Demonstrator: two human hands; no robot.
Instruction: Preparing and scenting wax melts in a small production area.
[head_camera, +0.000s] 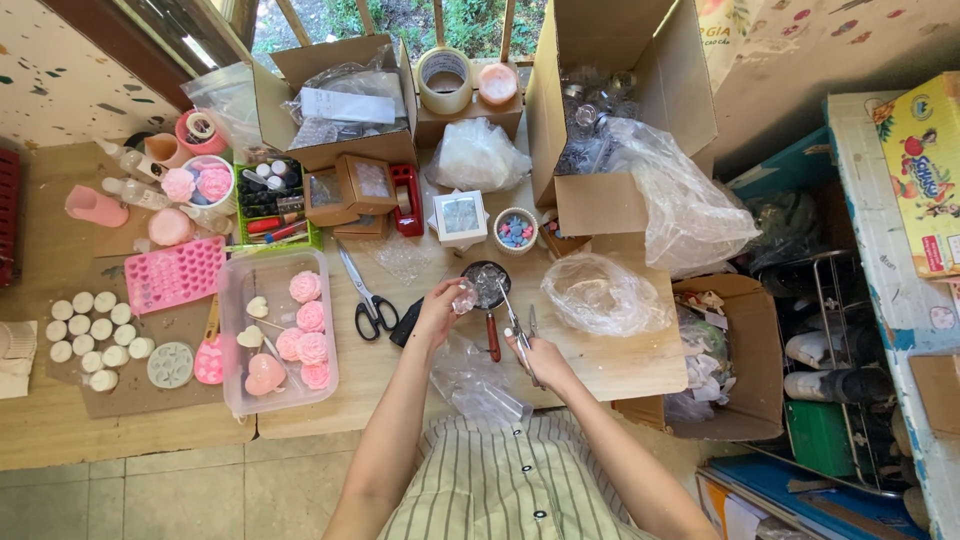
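Note:
My left hand pinches a small crumpled clear plastic piece just left of a small dark pan with a red handle. My right hand grips a pair of metal tongs or tweezers whose tip reaches up toward the pan's rim. Both hands hover over the wooden table. A crumpled clear plastic bag lies below my hands near the table's front edge.
Black-handled scissors lie left of my left hand. A clear tray holds pink rose and heart shapes. A pink mould, white discs, open cardboard boxes, tape rolls and plastic bags crowd the table.

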